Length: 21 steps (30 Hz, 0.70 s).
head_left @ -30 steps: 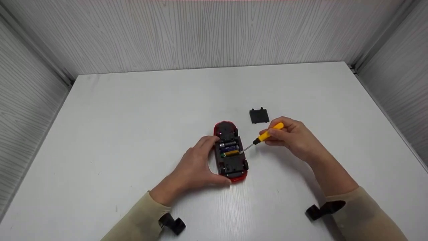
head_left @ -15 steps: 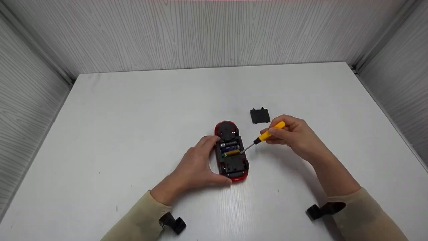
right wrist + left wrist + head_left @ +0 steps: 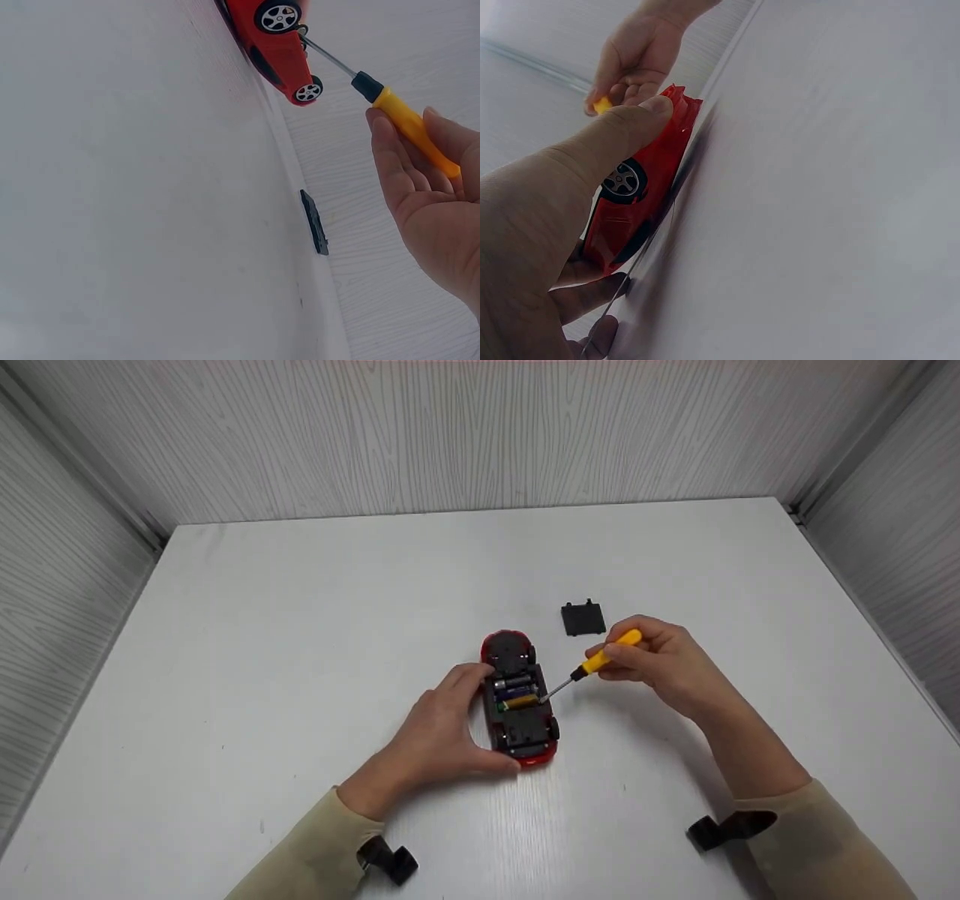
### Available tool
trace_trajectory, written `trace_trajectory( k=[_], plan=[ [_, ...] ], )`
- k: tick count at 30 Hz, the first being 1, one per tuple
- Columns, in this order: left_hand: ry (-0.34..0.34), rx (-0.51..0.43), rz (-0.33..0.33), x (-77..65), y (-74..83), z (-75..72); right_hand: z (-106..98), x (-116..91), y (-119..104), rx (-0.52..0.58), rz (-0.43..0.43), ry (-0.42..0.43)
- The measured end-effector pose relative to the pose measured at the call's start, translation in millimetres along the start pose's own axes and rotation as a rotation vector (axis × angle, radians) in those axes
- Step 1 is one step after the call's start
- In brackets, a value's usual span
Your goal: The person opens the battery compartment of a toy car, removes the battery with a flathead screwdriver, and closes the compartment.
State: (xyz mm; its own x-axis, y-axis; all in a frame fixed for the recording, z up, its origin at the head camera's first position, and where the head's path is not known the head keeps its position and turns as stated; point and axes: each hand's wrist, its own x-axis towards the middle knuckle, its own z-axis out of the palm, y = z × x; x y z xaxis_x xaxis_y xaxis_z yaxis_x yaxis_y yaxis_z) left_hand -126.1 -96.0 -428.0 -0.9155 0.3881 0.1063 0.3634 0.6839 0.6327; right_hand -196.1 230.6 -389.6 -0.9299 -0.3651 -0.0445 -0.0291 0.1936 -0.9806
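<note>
A red toy car (image 3: 525, 727) lies upside down on the white table, its black underside up and its battery compartment uncovered. Inside sit several batteries, the nearest a gold and green battery (image 3: 521, 703). My left hand (image 3: 439, 727) grips the car along its left side, thumb at the near end, fingers by the far half. In my right hand (image 3: 660, 664) a yellow-handled screwdriver (image 3: 598, 661) is pinched between thumb and fingers. Its metal tip meets the right end of the gold battery; whether it touches is too small to tell. The left wrist view shows the car's red body (image 3: 652, 165) under my thumb.
A black battery cover (image 3: 583, 619) lies flat on the table beyond my right hand, to the right of the car's far end. Pale wood-grain panels (image 3: 465, 435) stand behind the table (image 3: 300, 607) and at both sides.
My right hand and the screwdriver have shifted very slightly up and to the right, tip still at the gold battery's end. The left hand and car look almost unmoved.
</note>
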Motion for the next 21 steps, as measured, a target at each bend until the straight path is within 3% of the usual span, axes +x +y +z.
trace_trajectory(
  k=[21],
  plan=[
    [0.012, 0.007, 0.015, -0.1, -0.5, 0.0, 1.1, -1.1, 0.9, 0.038, -0.017, -0.003]
  ],
)
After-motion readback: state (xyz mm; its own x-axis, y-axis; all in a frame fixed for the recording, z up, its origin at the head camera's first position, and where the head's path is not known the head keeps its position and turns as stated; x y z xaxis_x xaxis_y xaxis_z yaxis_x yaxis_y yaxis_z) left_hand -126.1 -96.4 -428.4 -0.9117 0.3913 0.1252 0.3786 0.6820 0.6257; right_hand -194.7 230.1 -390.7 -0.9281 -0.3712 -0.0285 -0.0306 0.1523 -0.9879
